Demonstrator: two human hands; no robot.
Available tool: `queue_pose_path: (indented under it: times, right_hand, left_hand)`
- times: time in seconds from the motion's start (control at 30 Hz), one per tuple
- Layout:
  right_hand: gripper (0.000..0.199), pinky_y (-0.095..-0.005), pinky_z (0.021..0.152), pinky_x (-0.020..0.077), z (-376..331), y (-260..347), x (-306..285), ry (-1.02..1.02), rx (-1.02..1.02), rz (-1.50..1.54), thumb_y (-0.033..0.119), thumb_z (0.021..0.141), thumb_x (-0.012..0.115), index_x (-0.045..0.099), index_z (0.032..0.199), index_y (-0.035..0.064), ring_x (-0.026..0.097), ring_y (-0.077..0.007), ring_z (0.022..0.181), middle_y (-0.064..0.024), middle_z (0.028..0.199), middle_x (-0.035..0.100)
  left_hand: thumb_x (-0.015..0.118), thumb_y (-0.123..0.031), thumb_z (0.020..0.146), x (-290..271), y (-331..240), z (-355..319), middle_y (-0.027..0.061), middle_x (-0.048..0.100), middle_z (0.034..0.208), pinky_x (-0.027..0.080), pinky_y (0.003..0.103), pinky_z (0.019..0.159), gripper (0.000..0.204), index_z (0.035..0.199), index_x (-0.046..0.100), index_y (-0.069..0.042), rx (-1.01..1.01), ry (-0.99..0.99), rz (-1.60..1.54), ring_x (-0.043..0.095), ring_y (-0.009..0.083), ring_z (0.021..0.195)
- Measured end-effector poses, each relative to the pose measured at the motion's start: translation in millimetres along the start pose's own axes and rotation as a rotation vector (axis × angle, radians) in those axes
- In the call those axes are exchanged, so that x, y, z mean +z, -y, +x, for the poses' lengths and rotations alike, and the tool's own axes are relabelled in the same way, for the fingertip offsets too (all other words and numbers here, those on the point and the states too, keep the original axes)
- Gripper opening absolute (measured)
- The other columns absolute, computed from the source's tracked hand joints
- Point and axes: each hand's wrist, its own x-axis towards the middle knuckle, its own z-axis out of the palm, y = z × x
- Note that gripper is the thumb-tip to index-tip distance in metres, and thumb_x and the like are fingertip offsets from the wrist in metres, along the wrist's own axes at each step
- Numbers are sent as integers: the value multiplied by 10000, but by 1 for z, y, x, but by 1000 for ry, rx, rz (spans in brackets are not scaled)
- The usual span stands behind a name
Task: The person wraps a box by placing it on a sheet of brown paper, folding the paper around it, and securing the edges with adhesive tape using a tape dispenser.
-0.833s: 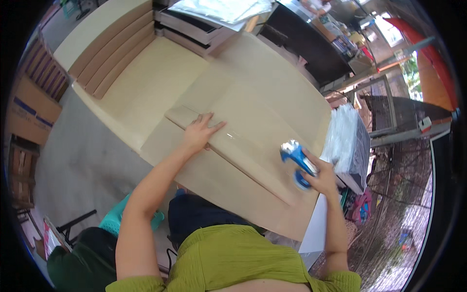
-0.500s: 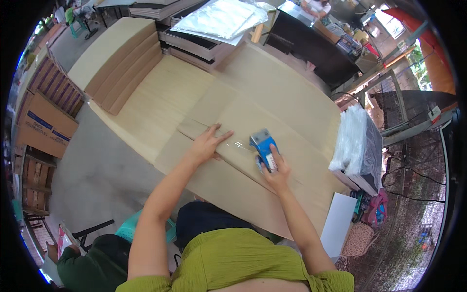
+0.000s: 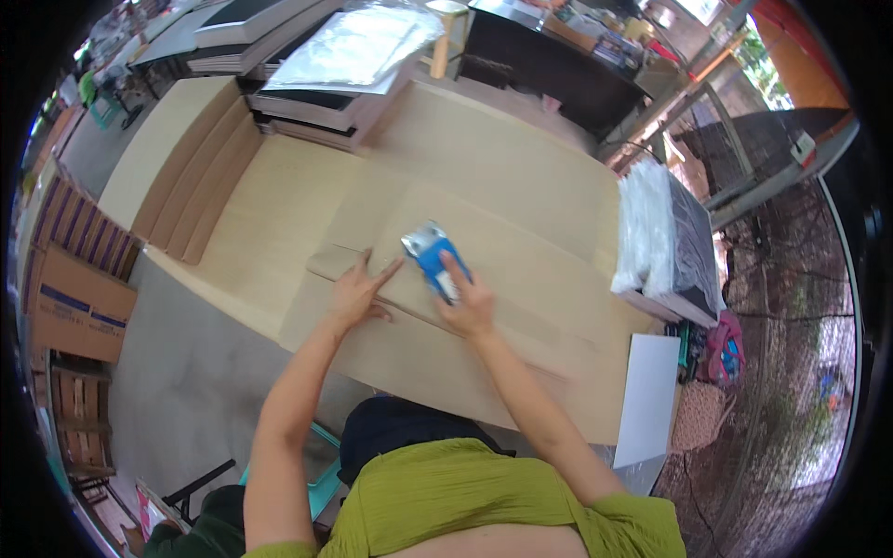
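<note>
A large flat sheet of brown cardboard point(image 3: 521, 270) with fold lines lies on the table in front of me. My left hand point(image 3: 353, 293) rests on it with fingers spread, pressing beside a seam between two flaps. Just to the right, my right hand point(image 3: 468, 305) grips a blue tape dispenser point(image 3: 432, 257) whose metal end points away from me toward the upper left. The dispenser is low over the cardboard, close to my left fingertips. Whether it touches the sheet I cannot tell.
Folded cardboard point(image 3: 191, 167) is stacked at the table's left. Behind it are dark-topped stacks bearing plastic-wrapped sheets point(image 3: 349, 51). A plastic-wrapped stack point(image 3: 646, 232) stands at the right, near a white board point(image 3: 649, 400). Another person's dark sleeve point(image 3: 209, 525) shows at lower left.
My right hand has moved left with the tape dispenser, closer to my left hand. The whole view has shifted, and my left hand still lies spread on the cardboard.
</note>
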Motion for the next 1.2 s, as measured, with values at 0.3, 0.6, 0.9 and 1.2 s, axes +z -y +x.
queue_pose_path:
  times: [0.3,0.6,0.9,1.2]
  right_hand:
    - [793,-443,638,503,-97,-88,-162,-239,382,-408,124,690,723,461,1417,302,619,-355,775,-178,940,600]
    - [822,-527,850,433,-257,-159,-261,-8,894,-1169,384,777,736,331,1488,294,499,-416,1076,-244,1147,492]
    - [548,-471,921,483,-193,14,-87,-300,1472,968,302,961,577,376,1362,-13,578,-294,1046,-198,1256,516]
    - [443,-369,729,430,-94,-1,-17,-490,1394,1091,492,908,589,564,1090,89,534,-180,805,-49,928,592]
  left_hand:
    - [880,-405,481,-22,-16,-2,241,289,1475,463,468,977,1160,1478,288,-385,44,65,73,492,406,1215]
    - [662,-505,800,-37,11,21,185,271,1499,294,602,1060,651,1374,507,-240,29,-60,225,318,385,1356]
    - [572,-503,881,-21,-19,191,161,392,1446,304,579,1064,594,1332,531,-119,251,-165,79,351,340,1344]
    - [397,-667,884,12,-17,253,190,696,950,503,453,835,703,939,732,-52,158,417,60,649,384,935]
